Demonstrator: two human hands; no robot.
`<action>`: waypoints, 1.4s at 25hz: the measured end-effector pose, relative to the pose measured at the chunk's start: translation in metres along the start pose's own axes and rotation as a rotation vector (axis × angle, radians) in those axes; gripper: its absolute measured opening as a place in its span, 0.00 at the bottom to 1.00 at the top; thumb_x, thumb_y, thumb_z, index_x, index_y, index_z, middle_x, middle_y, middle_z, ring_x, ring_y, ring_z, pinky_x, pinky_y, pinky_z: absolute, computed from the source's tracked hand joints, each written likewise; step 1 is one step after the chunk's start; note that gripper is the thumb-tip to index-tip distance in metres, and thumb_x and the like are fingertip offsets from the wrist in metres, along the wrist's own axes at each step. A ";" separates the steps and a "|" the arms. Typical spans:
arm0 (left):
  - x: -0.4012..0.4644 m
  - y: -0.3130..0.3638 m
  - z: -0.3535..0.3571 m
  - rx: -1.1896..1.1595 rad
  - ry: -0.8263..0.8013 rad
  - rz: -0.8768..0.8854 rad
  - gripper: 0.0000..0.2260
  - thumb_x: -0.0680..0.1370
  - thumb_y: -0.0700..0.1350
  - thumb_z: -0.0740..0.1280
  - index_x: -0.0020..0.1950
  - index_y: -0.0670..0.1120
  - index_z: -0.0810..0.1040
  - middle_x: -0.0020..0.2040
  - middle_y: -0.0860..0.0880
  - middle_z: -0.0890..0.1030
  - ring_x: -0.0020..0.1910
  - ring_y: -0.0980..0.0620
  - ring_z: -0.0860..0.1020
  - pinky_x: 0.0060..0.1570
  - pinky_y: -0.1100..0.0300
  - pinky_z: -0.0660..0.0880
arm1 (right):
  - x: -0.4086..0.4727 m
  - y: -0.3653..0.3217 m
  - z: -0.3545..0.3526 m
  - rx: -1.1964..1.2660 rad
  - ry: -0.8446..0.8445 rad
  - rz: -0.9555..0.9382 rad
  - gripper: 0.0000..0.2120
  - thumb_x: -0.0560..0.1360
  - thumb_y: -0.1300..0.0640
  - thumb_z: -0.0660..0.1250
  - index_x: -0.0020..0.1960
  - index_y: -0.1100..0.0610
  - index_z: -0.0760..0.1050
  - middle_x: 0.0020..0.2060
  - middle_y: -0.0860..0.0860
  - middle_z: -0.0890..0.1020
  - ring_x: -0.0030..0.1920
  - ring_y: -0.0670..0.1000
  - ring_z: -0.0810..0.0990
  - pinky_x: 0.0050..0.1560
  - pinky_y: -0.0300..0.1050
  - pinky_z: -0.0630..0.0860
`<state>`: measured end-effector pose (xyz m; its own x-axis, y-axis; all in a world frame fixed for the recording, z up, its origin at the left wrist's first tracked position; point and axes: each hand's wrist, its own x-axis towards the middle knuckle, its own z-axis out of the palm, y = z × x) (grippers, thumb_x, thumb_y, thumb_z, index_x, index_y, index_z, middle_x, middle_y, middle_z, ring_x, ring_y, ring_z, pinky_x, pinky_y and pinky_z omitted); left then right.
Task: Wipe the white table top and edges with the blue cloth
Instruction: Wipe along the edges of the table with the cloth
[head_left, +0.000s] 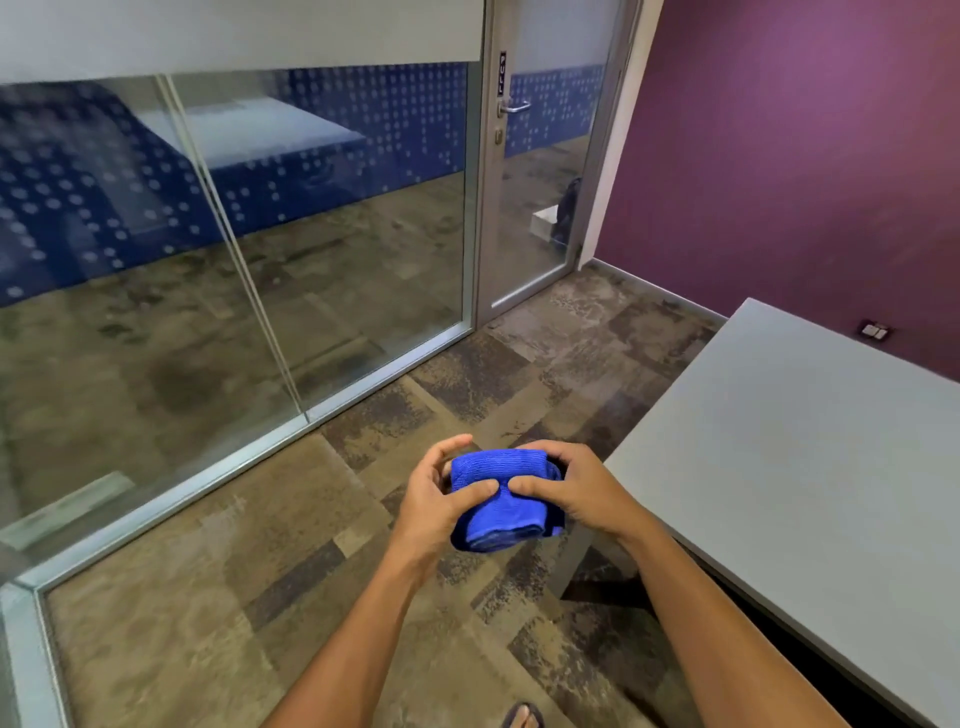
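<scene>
Right of the two-handed hold, the white table (810, 467) lies nearest the right hand (576, 488); both it and the left hand (436, 499) pinch the folded blue cloth (501, 499) over the floor.

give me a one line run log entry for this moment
blue cloth: folded, in both hands | white table: untouched, to the right | wipe: not started
</scene>
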<state>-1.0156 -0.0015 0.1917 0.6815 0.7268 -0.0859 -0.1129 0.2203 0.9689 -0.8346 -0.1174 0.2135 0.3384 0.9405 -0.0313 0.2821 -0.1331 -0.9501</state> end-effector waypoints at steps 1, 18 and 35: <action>0.012 0.001 0.001 0.004 -0.025 -0.029 0.28 0.64 0.45 0.81 0.62 0.49 0.77 0.52 0.45 0.85 0.49 0.50 0.84 0.48 0.57 0.80 | 0.011 0.004 -0.005 0.014 0.035 -0.010 0.16 0.73 0.48 0.79 0.59 0.49 0.85 0.53 0.47 0.88 0.55 0.49 0.87 0.59 0.50 0.82; 0.255 0.023 -0.057 0.136 -0.368 -0.222 0.20 0.70 0.41 0.76 0.62 0.46 0.79 0.57 0.44 0.85 0.56 0.42 0.83 0.55 0.50 0.80 | 0.211 0.038 -0.023 0.216 0.283 0.127 0.09 0.76 0.48 0.76 0.56 0.43 0.86 0.55 0.47 0.88 0.55 0.48 0.87 0.52 0.39 0.82; 0.452 0.016 -0.014 0.611 -0.684 -0.108 0.18 0.73 0.40 0.75 0.60 0.53 0.77 0.49 0.60 0.83 0.47 0.63 0.81 0.35 0.75 0.72 | 0.260 0.094 -0.034 -0.649 0.811 0.810 0.43 0.82 0.43 0.64 0.85 0.61 0.47 0.83 0.58 0.56 0.83 0.59 0.55 0.82 0.51 0.54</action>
<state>-0.7192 0.3394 0.1652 0.9669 0.1371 -0.2152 0.2447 -0.2589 0.9344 -0.6896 0.1036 0.1269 0.9890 0.1010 -0.1077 0.0464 -0.9053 -0.4222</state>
